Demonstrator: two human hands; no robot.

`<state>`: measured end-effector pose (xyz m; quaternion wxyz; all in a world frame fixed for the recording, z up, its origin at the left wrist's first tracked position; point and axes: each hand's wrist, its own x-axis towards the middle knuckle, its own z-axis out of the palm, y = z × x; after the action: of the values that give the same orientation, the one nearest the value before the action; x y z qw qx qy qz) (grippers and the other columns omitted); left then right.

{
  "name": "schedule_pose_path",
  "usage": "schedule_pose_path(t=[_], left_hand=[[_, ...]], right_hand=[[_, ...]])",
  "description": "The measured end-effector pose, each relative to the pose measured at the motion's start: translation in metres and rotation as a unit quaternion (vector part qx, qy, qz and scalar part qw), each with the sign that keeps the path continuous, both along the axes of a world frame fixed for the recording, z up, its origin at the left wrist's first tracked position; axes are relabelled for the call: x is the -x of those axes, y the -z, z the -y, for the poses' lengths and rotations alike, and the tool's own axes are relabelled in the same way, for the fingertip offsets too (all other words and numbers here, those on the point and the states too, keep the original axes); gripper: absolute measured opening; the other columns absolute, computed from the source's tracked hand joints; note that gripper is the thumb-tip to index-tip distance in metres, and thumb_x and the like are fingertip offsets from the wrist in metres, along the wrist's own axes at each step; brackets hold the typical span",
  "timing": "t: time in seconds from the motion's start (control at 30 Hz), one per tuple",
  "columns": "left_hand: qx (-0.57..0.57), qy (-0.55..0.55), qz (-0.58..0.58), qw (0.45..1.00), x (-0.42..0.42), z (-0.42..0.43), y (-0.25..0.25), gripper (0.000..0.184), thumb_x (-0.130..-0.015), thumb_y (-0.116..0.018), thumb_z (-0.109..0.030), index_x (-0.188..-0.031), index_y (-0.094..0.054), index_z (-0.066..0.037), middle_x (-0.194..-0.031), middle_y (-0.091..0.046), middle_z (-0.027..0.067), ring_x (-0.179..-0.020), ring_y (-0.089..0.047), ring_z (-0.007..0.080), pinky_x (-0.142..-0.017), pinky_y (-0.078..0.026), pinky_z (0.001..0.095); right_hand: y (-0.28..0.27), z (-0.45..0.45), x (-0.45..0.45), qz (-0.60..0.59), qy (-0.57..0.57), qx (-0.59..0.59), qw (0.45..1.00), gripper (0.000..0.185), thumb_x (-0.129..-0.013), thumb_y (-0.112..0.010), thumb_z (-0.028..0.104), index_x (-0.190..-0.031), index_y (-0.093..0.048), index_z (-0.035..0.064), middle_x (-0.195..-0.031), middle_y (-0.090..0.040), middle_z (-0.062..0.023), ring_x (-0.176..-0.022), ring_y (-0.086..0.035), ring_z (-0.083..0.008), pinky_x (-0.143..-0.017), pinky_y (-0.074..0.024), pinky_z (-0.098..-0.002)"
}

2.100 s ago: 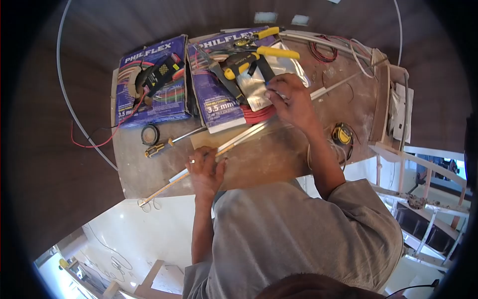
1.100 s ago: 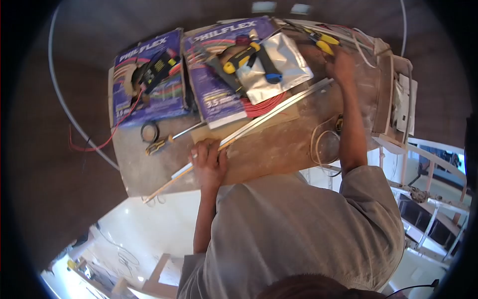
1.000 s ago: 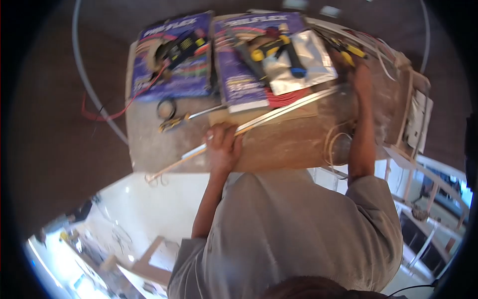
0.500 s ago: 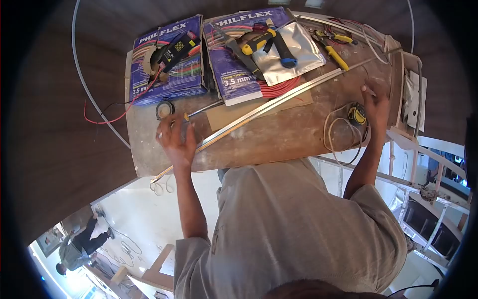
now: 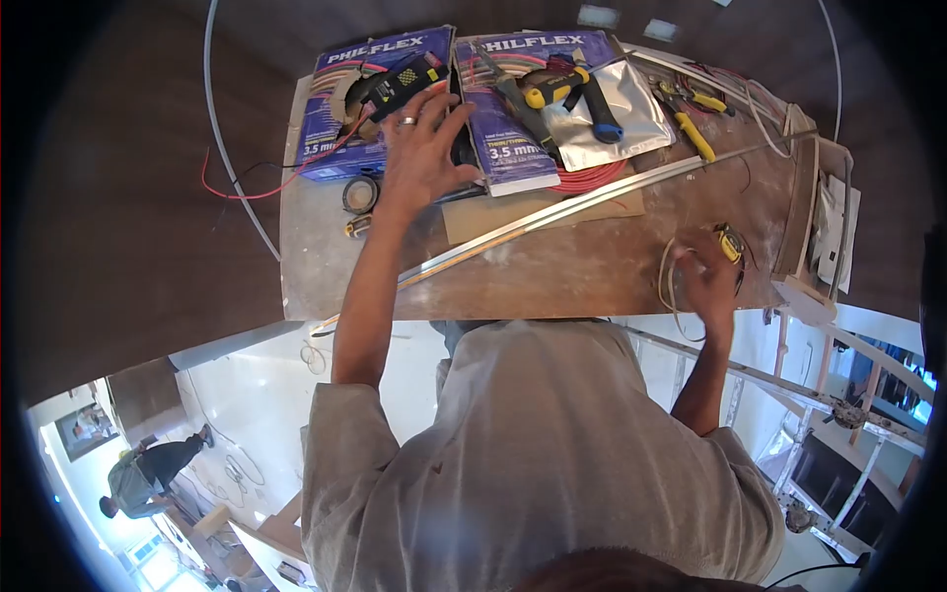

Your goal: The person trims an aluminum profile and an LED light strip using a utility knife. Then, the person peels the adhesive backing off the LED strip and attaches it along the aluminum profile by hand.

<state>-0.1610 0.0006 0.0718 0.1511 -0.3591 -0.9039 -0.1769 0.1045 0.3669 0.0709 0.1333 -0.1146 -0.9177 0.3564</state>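
Note:
My left hand [image 5: 426, 148] reaches over the front of the left blue PHILFLEX wire box [image 5: 345, 158], its fingers spread. Just beyond its fingertips lies a black device with yellow markings [image 5: 404, 87] and a red lead; I cannot tell whether they touch. My right hand [image 5: 708, 281] hovers low at the right of the board, fingers loosely apart and somewhat blurred. It covers part of a thin pale cable loop [image 5: 667, 281]. A yellow-and-black tape measure [image 5: 730, 243] sits right beside it. Nothing shows in either hand.
A long metal strip [image 5: 533, 219] crosses the wooden board [image 5: 592, 261] diagonally. A second PHILFLEX box [image 5: 513, 168] carries a yellow-handled tool [image 5: 554, 91] and a silver pouch [image 5: 641, 138]. Pliers [image 5: 695, 136] and a black tape roll [image 5: 361, 194] lie around. Another person [image 5: 148, 479] bends over below left.
My left hand has moved up and right, from beside the tape roll to the left box. My right hand has come down and left onto the cable loop. The camera view has shifted.

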Motion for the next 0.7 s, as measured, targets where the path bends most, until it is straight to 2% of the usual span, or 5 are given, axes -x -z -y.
schedule_pose_path(t=[0.17,0.33,0.47,0.63,0.7], left_hand=[[0.036,-0.061,0.06,0.996,-0.006,0.011,0.009,0.072,-0.059,-0.096,-0.033,-0.124,-0.07,-0.018,-0.153,-0.048,0.0062,-0.151,-0.034,0.0312,-0.112,-0.032,0.0611],[0.007,-0.073,0.048,0.996,-0.015,0.005,0.026,0.018,-0.083,-0.082,-0.027,-0.096,-0.079,-0.014,-0.16,-0.042,0.0075,-0.155,-0.028,0.0364,-0.112,-0.025,0.0703],[0.083,-0.146,0.057,0.984,-0.02,-0.012,0.023,0.02,-0.087,-0.078,-0.027,-0.099,-0.083,-0.012,-0.165,-0.036,0.0097,-0.156,-0.022,0.0363,-0.113,-0.022,0.0731],[0.008,-0.197,0.154,0.968,-0.015,-0.025,0.03,0.027,-0.084,-0.073,-0.027,-0.096,-0.083,-0.005,-0.168,-0.03,0.0127,-0.157,-0.017,0.0394,-0.113,-0.014,0.0808],[-0.077,-0.268,0.165,0.946,-0.019,-0.032,0.028,0.027,-0.084,-0.07,-0.027,-0.092,-0.084,-0.005,-0.163,-0.039,0.0172,-0.156,-0.023,0.0387,-0.122,-0.016,0.069]], right_hand=[[-0.015,0.085,0.032,0.009,-0.232,0.0,0.973,0.03,-0.092,-0.073,0.02,-0.118,-0.074,0.0053,-0.12,-0.071,-0.0175,-0.116,-0.065,-0.0376,-0.102,-0.0507,-0.0462],[-0.013,0.117,0.039,0.026,-0.31,0.041,0.949,0.03,-0.091,-0.074,0.019,-0.117,-0.073,0.004,-0.124,-0.069,-0.0163,-0.118,-0.064,-0.0377,-0.103,-0.0502,-0.0459],[-0.005,0.119,0.034,0.029,-0.323,0.04,0.945,0.029,-0.091,-0.072,0.019,-0.114,-0.073,0.0015,-0.123,-0.068,-0.0189,-0.117,-0.063,-0.0406,-0.103,-0.0497,-0.0465],[0.002,0.115,0.019,0.053,-0.307,0.042,0.949,0.029,-0.092,-0.072,0.02,-0.114,-0.073,0.0012,-0.124,-0.068,-0.0191,-0.119,-0.063,-0.04,-0.103,-0.05,-0.0468],[0.003,0.114,0.011,0.056,-0.298,0.033,0.952,0.03,-0.092,-0.072,0.02,-0.114,-0.073,0.001,-0.125,-0.069,-0.0191,-0.12,-0.063,-0.0395,-0.103,-0.0499,-0.0467]])
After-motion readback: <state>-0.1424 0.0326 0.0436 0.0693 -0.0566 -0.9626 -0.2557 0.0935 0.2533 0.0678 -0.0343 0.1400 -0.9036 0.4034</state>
